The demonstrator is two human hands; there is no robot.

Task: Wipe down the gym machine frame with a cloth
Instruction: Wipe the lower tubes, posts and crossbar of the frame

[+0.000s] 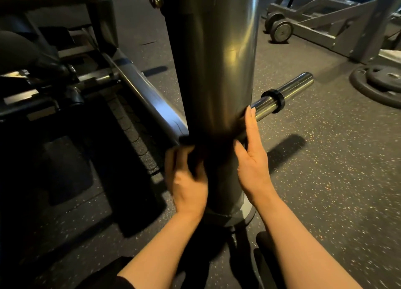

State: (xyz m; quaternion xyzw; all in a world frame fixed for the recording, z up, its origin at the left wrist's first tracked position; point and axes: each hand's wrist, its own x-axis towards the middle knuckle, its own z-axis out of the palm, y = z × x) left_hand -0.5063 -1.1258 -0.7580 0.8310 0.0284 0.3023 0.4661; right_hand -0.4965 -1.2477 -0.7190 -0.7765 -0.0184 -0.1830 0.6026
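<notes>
A thick grey metal post (219, 61) of the gym machine frame rises through the middle of the head view. A dark cloth (213, 148) lies against the post low down, hard to make out in the shadow. My left hand (186, 180) grips the cloth's left end, fingers curled round it. My right hand (252, 156) rests flat against the post's right side, fingers straight and pointing up, at the cloth's right edge.
A chrome weight peg with a black collar (282, 93) sticks out to the right behind the post. A slanted silver bar (138, 87) runs in from the left. Weight plates (377, 82) lie on the speckled floor at right. Another machine's wheeled base (280, 29) stands beyond.
</notes>
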